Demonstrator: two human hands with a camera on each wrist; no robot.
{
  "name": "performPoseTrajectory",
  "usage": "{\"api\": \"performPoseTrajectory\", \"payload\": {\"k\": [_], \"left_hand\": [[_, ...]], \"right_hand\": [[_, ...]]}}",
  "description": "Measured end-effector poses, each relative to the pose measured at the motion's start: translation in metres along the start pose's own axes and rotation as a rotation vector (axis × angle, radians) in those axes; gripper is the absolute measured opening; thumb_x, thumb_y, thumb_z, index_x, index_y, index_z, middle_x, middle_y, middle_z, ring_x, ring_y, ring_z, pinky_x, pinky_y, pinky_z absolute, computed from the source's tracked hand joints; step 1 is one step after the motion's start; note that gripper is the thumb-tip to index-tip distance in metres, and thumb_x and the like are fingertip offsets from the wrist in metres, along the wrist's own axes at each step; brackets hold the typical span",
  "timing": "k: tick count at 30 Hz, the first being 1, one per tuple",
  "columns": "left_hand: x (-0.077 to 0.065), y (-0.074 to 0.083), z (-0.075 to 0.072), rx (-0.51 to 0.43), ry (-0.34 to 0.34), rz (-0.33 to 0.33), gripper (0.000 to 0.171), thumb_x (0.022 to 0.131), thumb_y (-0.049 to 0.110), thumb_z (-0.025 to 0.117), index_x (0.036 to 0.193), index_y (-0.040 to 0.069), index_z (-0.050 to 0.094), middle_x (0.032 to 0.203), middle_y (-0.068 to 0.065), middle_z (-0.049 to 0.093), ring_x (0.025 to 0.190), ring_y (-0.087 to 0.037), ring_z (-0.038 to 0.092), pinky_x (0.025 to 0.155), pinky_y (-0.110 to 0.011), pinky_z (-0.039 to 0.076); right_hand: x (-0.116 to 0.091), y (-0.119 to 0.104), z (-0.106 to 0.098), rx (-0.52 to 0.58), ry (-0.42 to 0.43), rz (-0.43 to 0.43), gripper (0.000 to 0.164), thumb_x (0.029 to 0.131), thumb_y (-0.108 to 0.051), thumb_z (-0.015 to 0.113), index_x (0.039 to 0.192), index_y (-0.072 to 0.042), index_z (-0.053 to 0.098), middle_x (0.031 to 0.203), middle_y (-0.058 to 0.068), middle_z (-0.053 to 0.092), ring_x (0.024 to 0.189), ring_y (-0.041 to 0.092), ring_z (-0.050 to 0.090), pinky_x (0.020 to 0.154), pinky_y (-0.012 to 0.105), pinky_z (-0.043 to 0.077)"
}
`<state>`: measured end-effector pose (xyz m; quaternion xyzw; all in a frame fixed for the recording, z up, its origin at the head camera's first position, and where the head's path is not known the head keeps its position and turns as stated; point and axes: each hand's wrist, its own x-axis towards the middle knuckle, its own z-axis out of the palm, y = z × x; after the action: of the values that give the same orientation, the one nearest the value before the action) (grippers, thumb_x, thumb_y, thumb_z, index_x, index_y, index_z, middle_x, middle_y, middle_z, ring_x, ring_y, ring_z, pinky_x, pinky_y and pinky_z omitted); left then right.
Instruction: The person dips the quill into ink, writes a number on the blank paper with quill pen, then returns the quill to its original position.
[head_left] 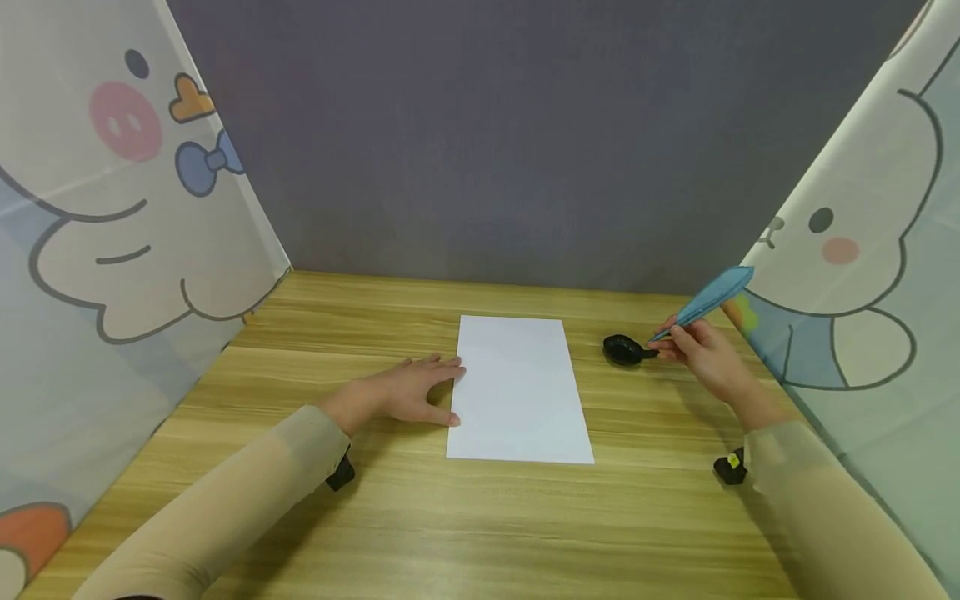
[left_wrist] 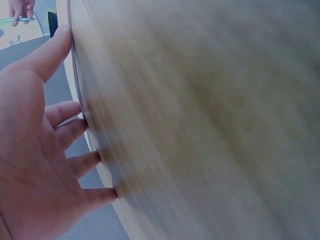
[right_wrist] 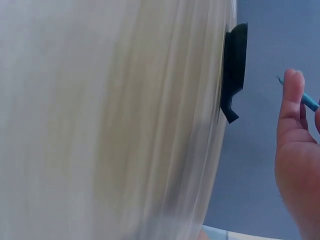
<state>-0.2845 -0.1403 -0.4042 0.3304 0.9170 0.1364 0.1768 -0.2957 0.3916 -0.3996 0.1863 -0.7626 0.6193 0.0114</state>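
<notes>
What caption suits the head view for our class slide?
The left hand touches white paper; the right hand holds a blue feather pen near a black dish.

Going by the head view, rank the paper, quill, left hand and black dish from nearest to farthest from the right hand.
1. Quill: held in the right hand.
2. Black dish: just to the right hand's left.
3. Paper: farther left, beyond the dish.
4. Left hand: farthest left, at the paper's left edge.

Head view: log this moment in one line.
left hand: touches left edge of white paper | right hand: holds blue quill above table | black dish: on table, right of paper
</notes>
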Motion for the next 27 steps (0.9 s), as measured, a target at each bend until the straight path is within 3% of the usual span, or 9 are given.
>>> {"api": "performPoseTrajectory", "payload": {"k": [8, 16, 23, 27], "left_hand": [[0.001, 0.0, 0.0, 0.002, 0.006, 0.002, 0.098, 0.101, 0.067, 0.069, 0.175, 0.015, 0.031, 0.184, -0.005, 0.023, 0.172, -0.041, 0.015, 0.132, -0.076, 0.015], [0.001, 0.0, -0.001, 0.003, -0.005, -0.006, 0.099, 0.101, 0.066, 0.069, 0.176, 0.016, 0.029, 0.185, -0.004, 0.021, 0.172, -0.04, 0.013, 0.134, -0.075, 0.013], [0.002, -0.003, 0.001, -0.002, -0.006, -0.005, 0.1, 0.101, 0.068, 0.068, 0.176, 0.017, 0.029, 0.185, -0.003, 0.02, 0.172, -0.04, 0.012, 0.134, -0.075, 0.013], [0.002, -0.003, 0.001, -0.003, -0.005, -0.003, 0.1, 0.101, 0.069, 0.068, 0.176, 0.016, 0.029, 0.185, -0.004, 0.02, 0.172, -0.04, 0.012, 0.134, -0.075, 0.012]], "right_hand": [[0.002, -0.004, 0.005, -0.019, 0.018, 0.03, 0.033, 0.12, -0.019, 0.042, 0.134, 0.01, 0.041, 0.126, -0.002, 0.063, 0.111, 0.007, 0.076, 0.091, 0.021, 0.062], [0.007, -0.003, 0.01, -0.02, 0.142, 0.057, 0.019, 0.117, -0.008, 0.05, 0.135, -0.005, 0.053, 0.113, -0.015, 0.074, 0.098, 0.003, 0.074, 0.085, 0.017, 0.062], [0.01, -0.002, 0.013, -0.07, 0.211, 0.096, 0.021, 0.115, -0.01, 0.057, 0.128, 0.005, 0.063, 0.105, -0.02, 0.079, 0.093, 0.0, 0.074, 0.081, 0.017, 0.062], [0.011, -0.001, 0.015, -0.124, 0.23, 0.121, 0.022, 0.115, -0.013, 0.058, 0.127, 0.001, 0.07, 0.106, -0.022, 0.079, 0.095, -0.002, 0.072, 0.082, 0.016, 0.061]]}}
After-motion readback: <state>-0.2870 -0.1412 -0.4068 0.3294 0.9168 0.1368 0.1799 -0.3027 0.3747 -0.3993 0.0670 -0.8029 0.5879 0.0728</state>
